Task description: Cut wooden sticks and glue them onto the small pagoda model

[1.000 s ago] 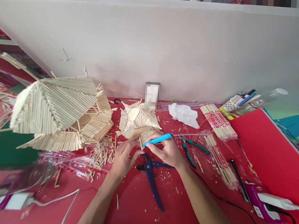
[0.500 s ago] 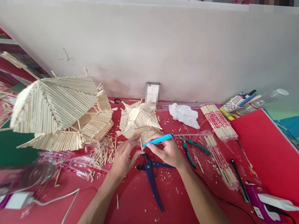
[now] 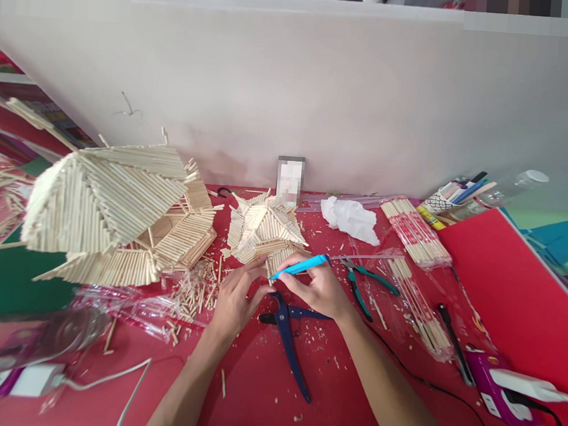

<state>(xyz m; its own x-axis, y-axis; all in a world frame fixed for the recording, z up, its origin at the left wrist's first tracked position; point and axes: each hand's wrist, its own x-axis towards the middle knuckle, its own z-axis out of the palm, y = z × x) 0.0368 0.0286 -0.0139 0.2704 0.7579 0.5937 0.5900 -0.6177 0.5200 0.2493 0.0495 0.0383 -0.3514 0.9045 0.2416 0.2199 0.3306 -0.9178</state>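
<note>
My right hand (image 3: 320,288) grips a light blue pen-shaped tool (image 3: 300,266), its tip pointing left at the near edge of a small wooden-stick model (image 3: 263,228). My left hand (image 3: 233,297) pinches a short wooden stick (image 3: 267,270) against that same edge, fingertips almost touching the tool's tip. A black cord runs from under my right wrist toward the right. Dark blue-handled cutters (image 3: 287,336) lie on the red table (image 3: 261,393) just below both hands.
A large stick-built roof model (image 3: 109,207) stands at the left. Cut stick pieces (image 3: 193,294) litter the table beside it. Teal pliers (image 3: 366,284), packs of sticks (image 3: 416,232), a crumpled tissue (image 3: 349,217) and a purple power strip (image 3: 495,387) lie to the right. A white partition wall (image 3: 292,90) stands behind.
</note>
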